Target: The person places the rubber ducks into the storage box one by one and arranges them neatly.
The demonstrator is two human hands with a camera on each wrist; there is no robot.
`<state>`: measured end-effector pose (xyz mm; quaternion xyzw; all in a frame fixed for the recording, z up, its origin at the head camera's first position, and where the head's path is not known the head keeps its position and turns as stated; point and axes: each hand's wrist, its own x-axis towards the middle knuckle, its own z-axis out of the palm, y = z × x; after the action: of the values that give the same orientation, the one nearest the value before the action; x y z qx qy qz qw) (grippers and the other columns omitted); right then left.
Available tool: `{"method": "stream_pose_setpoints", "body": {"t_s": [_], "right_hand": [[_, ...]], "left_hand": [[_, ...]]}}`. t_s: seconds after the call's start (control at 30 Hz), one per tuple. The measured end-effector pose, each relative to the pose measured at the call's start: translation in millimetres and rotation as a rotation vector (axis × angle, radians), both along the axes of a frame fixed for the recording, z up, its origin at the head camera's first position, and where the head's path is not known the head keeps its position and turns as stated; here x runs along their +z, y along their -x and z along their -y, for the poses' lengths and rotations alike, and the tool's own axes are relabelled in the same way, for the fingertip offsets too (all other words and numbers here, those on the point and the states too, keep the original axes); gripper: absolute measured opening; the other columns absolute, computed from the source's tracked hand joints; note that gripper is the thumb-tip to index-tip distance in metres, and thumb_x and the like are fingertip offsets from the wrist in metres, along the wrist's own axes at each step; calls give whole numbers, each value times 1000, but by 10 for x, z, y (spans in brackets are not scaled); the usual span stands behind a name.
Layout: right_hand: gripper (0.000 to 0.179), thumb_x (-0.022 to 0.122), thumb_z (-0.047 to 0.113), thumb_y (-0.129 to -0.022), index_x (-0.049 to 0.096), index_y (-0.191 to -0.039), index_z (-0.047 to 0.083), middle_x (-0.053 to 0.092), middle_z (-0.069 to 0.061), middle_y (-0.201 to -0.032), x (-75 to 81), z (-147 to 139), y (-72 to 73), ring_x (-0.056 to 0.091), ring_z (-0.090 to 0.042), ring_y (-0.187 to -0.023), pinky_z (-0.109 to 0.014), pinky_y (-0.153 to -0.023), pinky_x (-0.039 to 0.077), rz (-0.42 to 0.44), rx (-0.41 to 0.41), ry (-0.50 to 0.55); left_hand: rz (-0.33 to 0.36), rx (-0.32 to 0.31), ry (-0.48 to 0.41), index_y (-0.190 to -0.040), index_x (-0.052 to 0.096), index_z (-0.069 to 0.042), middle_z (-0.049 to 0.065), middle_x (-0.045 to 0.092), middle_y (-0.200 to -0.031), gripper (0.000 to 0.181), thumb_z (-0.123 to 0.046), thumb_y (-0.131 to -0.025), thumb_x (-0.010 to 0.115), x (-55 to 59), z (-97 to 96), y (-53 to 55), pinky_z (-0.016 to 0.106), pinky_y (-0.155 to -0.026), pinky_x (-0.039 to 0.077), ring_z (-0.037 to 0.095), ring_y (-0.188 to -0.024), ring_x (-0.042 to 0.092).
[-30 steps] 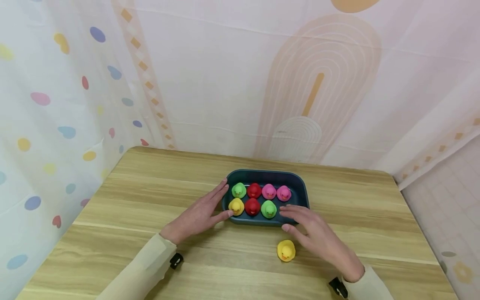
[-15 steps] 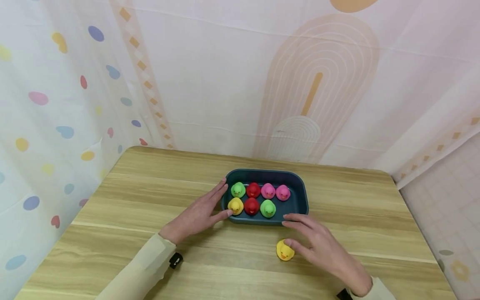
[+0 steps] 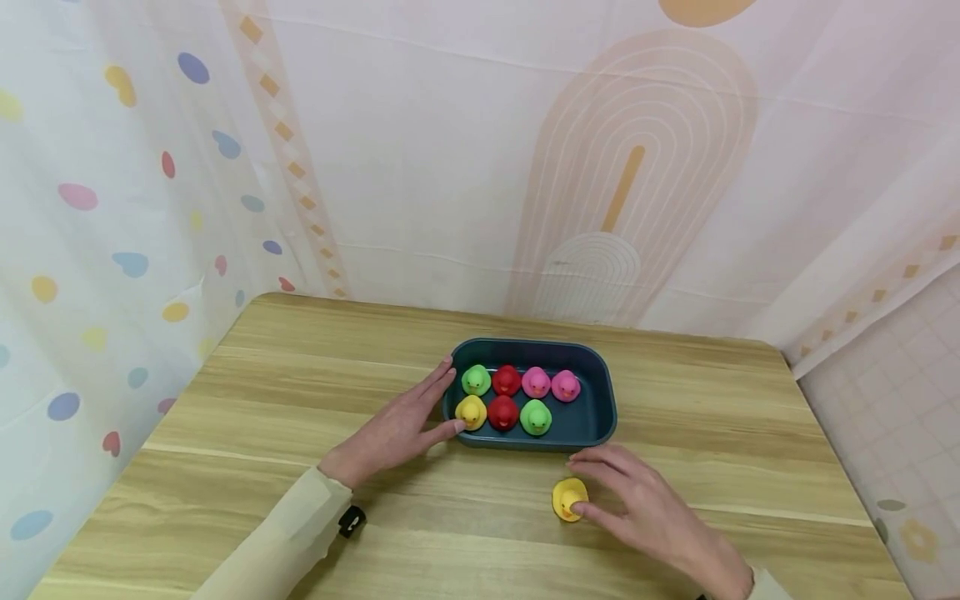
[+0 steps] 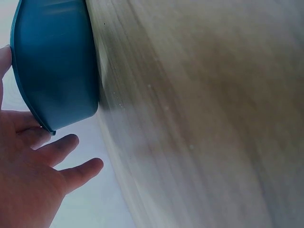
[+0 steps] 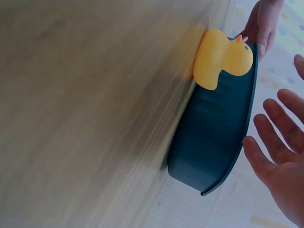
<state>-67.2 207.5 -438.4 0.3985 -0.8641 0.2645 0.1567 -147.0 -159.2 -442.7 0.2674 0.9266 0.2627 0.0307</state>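
Note:
A yellow rubber duck (image 3: 565, 495) sits on the table just in front of a dark blue-green tray (image 3: 596, 414). My right hand (image 3: 645, 510) hovers over this duck with fingers spread; the thumb overlaps it in the head view, while the right wrist view shows a gap between the fingers and the duck (image 5: 208, 61). My left hand (image 3: 390, 437) rests at the tray's left end, thumb near the front corner and fingers along the back corner. Inside the tray, a yellow duck (image 3: 472, 412), a red duck (image 3: 503, 412) and a green duck (image 3: 536, 417) form the front row.
The back row holds a green duck (image 3: 476, 380), a red duck (image 3: 506, 380) and two pink ducks (image 3: 536, 382). A wooden table (image 3: 315, 358) lies beneath everything. Patterned curtains (image 3: 420, 167) hang behind it and at its left.
My right hand has drawn back from the tray's front right corner toward the person, over the loose yellow duck. My left hand and the tray have stayed in place.

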Motion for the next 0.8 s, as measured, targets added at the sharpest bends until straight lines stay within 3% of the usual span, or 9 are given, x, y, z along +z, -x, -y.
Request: {"method": "stream_pose_setpoints", "body": {"t_s": [0.13, 0.3, 0.4, 0.8], "right_hand": [[37, 83, 36, -90, 75, -116, 12, 68, 6, -118, -22, 1, -7, 65, -13, -106, -9, -102, 40, 19, 4, -4], [35, 84, 35, -88, 76, -115, 14, 69, 8, -116, -53, -8, -15, 65, -12, -104, -27, -92, 56, 53, -4, -37], [32, 82, 35, -90, 76, -115, 15, 70, 8, -115, -69, -14, -23, 65, -12, -104, -35, -89, 59, 97, -11, -58], [29, 82, 28, -90, 76, -115, 16, 70, 6, -114, -76, 17, -38, 67, -13, -102, -36, -88, 60, 251, -63, -115]], "left_hand": [[0, -2, 2, -163, 26, -3, 5, 13, -173, 88, -60, -103, 53, 1, -1, 3, 53, -118, 36, 34, -151, 33], [2, -6, -3, -163, 26, -3, 5, 12, -173, 88, -61, -103, 52, 1, 1, 6, 53, -118, 36, 34, -151, 33], [5, -6, -6, -163, 26, -3, 5, 12, -173, 88, -61, -103, 52, 2, 3, 6, 53, -118, 35, 34, -152, 32], [-5, -3, -1, -163, 27, -2, 6, 14, -173, 88, -60, -102, 54, -5, 2, 6, 52, -117, 36, 34, -152, 33]]}}
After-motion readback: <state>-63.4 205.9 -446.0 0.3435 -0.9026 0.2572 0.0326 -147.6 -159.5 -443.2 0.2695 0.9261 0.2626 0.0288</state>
